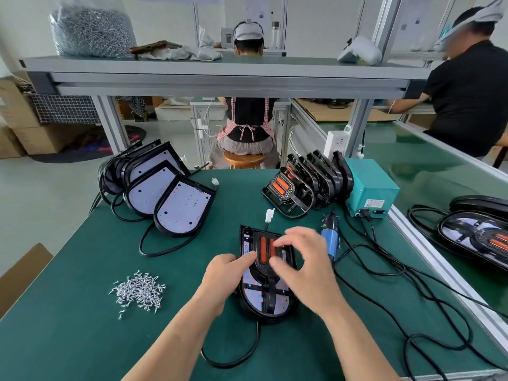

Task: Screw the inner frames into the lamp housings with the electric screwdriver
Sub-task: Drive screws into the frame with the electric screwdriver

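- The green worktop carries everything. On the shelf above it, a clear bag is full of screws.
- A stack of housings leans at far left, and spare frames stand in a row at far right.
- One lamp housing lies at centre with an inner frame seated inside.
- The left hand has its grip on that housing's left rim, thumb on top.
- The right hand has its fingers spread over the frame, blurred.
- The electric screwdriver lies just right of the housing.
- Loose screws are heaped to the left.
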`<state>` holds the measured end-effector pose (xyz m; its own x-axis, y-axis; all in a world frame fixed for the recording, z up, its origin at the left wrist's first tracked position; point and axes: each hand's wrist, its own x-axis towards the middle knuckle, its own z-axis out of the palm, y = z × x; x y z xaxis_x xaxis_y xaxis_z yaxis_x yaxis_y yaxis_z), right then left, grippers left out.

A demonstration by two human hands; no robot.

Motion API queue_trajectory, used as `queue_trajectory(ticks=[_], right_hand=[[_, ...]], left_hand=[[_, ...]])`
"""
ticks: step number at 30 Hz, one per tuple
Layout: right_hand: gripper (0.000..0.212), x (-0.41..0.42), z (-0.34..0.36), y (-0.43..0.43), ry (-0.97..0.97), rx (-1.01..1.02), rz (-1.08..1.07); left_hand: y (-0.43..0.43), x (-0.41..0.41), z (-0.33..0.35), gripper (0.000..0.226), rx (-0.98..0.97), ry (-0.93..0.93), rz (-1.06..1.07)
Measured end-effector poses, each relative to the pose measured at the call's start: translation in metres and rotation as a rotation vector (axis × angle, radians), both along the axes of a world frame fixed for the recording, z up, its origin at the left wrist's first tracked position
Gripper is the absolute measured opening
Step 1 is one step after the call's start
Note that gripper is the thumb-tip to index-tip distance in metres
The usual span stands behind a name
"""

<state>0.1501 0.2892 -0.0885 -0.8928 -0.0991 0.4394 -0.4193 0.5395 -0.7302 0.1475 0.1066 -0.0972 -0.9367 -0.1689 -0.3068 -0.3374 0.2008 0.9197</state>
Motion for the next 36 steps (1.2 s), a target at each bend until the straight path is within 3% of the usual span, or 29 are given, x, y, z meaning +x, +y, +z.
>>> queue_trajectory(ticks=[3, 7, 16, 21, 26, 28, 31, 34, 36], right_hand=[[0.035, 0.011, -0.008, -0.016, -0.16, 0.078, 0.142], [0.047, 0.013, -0.014, -0.028, -0.174, 0.113, 0.102], [0.04, 0.013, -0.014, -0.033, -0.219, 0.105, 0.056], [0.039, 0.013, -0.013, -0.029, -0.227, 0.043, 0.109], [0.039, 0.021, -0.007, -0.022, -0.109, -0.236, 0.006], [0.046, 0.02, 0.002, -0.018, -0.147, -0.372, -0.05], [0.063, 0.021, 0.017, -0.019, -0.488, -0.722, 0.051], [0.058, 0.027, 0.021, -0.024, -0.856, -1.044, 0.339], [0.051, 0.029, 0.02, -0.026, -0.919, -1.125, 0.425]], left_hand=[[0.002, 0.0, -0.001, 0.05, -0.033, 0.017, 0.021], [0.005, 0.001, 0.002, 0.051, -0.03, 0.011, 0.039], [0.009, 0.008, 0.006, 0.047, -0.017, 0.022, 0.07], [0.013, 0.012, 0.001, 0.039, 0.101, 0.077, 0.117], [0.009, 0.011, 0.013, 0.04, 0.323, 0.143, 0.068], [0.004, 0.01, 0.023, 0.044, 0.422, 0.16, 0.054], [0.0, 0.008, 0.035, 0.036, 0.504, 0.22, 0.056], [0.006, 0.01, 0.04, 0.033, 0.52, 0.31, 0.065], [0.009, 0.01, 0.04, 0.028, 0.523, 0.364, 0.031]])
